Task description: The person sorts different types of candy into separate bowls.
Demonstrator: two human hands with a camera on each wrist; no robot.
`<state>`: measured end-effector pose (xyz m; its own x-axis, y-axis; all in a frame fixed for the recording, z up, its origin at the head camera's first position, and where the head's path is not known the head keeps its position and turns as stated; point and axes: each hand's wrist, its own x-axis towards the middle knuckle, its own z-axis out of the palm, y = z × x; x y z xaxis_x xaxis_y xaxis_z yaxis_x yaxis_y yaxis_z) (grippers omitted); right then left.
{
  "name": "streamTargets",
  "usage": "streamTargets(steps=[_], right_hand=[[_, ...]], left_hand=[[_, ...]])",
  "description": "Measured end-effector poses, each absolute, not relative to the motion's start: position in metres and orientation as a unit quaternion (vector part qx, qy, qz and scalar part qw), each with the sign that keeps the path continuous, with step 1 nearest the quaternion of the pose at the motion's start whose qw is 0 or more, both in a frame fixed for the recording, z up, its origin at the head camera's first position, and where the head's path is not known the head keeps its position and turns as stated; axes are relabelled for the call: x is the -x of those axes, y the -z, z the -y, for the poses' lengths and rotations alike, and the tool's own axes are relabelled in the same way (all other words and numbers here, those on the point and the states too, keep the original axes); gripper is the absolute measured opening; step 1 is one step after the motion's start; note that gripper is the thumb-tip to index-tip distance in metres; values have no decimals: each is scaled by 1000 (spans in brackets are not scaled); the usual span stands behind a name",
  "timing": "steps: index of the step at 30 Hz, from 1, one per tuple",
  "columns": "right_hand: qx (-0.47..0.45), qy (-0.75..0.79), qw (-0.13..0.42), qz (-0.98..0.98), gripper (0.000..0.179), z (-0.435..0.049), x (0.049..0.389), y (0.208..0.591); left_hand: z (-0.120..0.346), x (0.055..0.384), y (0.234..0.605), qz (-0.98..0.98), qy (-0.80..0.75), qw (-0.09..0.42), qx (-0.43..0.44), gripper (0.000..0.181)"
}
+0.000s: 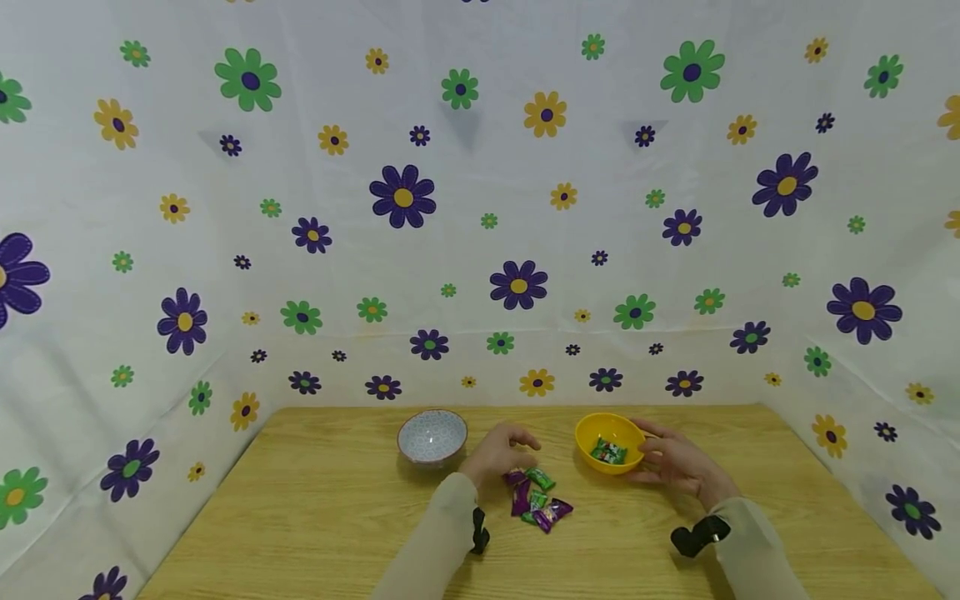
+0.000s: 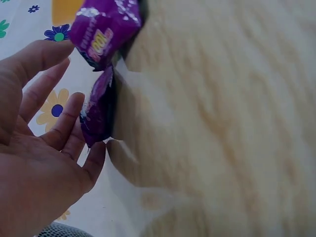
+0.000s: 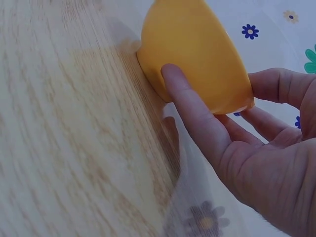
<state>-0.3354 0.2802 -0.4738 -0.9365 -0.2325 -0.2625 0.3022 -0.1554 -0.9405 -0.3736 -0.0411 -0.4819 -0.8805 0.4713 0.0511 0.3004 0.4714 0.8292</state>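
Note:
Wrapped candies in purple and green lie in a small pile on the table, with a purple candy (image 1: pixel 552 514) at its front right. Over the back left of the pile hovers my left hand (image 1: pixel 501 454), fingers loosely bent and parted. In the left wrist view its fingertips are right by purple candies (image 2: pixel 101 108), with none pinched. A yellow bowl (image 1: pixel 588 454) stands to the right of the pile and contains green candies (image 1: pixel 609 451). My right hand (image 1: pixel 678 467) holds this bowl's right side, thumb and fingers spread around its outer wall (image 3: pixel 192 54).
A pale patterned bowl (image 1: pixel 431 437) with a reddish rim stands behind and left of my left hand. The wooden table (image 1: pixel 300 517) is bordered at the back and sides by a white flowered cloth (image 1: pixel 465 367). Dark straps with cameras sit on both wrists.

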Motion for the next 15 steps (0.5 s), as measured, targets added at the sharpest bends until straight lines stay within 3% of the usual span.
streamTargets(steps=[15], right_hand=[[-38, 755, 172, -631, 66, -279, 334, 474]], left_hand=[[41, 373, 478, -867, -418, 151, -226, 22]])
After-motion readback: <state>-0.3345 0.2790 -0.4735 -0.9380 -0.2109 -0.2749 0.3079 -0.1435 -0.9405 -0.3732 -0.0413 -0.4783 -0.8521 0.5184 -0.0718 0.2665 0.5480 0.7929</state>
